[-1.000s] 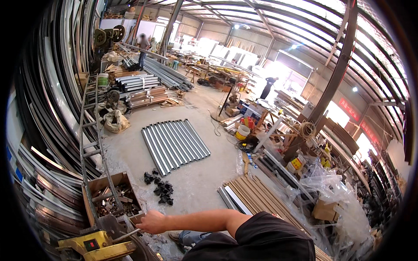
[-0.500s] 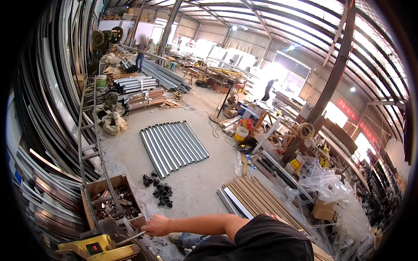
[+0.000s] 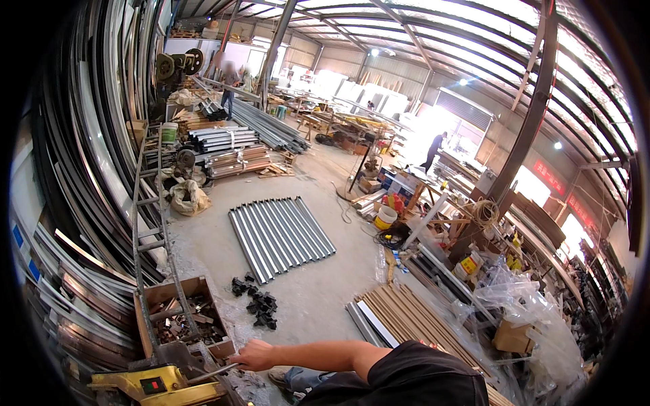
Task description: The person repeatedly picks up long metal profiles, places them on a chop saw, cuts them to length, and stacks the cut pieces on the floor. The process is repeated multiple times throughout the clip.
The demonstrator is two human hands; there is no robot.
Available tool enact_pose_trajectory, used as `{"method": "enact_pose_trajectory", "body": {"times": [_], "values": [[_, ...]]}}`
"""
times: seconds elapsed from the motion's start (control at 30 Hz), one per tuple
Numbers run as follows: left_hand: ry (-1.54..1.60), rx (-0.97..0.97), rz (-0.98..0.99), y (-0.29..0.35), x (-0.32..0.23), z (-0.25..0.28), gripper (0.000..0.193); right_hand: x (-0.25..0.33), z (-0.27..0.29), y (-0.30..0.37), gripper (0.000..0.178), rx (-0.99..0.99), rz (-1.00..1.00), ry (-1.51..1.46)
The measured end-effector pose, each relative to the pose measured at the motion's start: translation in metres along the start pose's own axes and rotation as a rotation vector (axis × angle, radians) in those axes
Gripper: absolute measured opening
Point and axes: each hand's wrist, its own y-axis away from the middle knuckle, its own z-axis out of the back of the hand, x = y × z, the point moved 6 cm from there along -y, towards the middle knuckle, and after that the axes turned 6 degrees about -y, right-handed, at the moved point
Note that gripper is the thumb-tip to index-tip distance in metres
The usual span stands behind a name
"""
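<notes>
My right hand (image 3: 254,355) is closed around the end of a metal lever (image 3: 215,373) at the lower left, with my bare forearm stretched across from a dark sleeve. The lever runs to a yellow machine (image 3: 139,384) with a red switch, partly cut off by the lower edge. Beside the machine, a brown box (image 3: 144,321) holds small metal offcuts. Black plastic-looking pieces (image 3: 261,308) lie in a loose pile on the floor beyond my hand. Farther off, silver metal profiles (image 3: 281,237) rest side by side. My left hand is out of sight.
A metal ladder-like frame (image 3: 150,233) and long profiles (image 3: 81,169) line the left. Brown strips (image 3: 399,314) lie at right, near clear plastic wrap (image 3: 514,298) and a steel post (image 3: 525,115). People stand farther back, one by a bright doorway (image 3: 433,150).
The view has shifted slightly, so the floor items appear a little farther right and lower. My right hand keeps its grip on the lever.
</notes>
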Motion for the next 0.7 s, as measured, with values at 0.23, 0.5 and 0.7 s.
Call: {"method": "enact_pose_trajectory", "body": {"times": [0.23,0.5,0.7], "values": [[0.010,0.008,0.028,0.008,-0.002,-0.001,0.085,-0.022,-0.037,0.000,0.035,0.088,-0.095,-0.051],[0.028,-0.017,0.049,0.011,-0.008,0.002,0.082,-0.047,-0.070,0.000,0.037,0.124,-0.076,-0.117],[0.054,-0.034,0.104,0.023,-0.001,-0.005,0.081,-0.062,-0.114,0.000,0.042,0.233,-0.260,-0.162]]}}
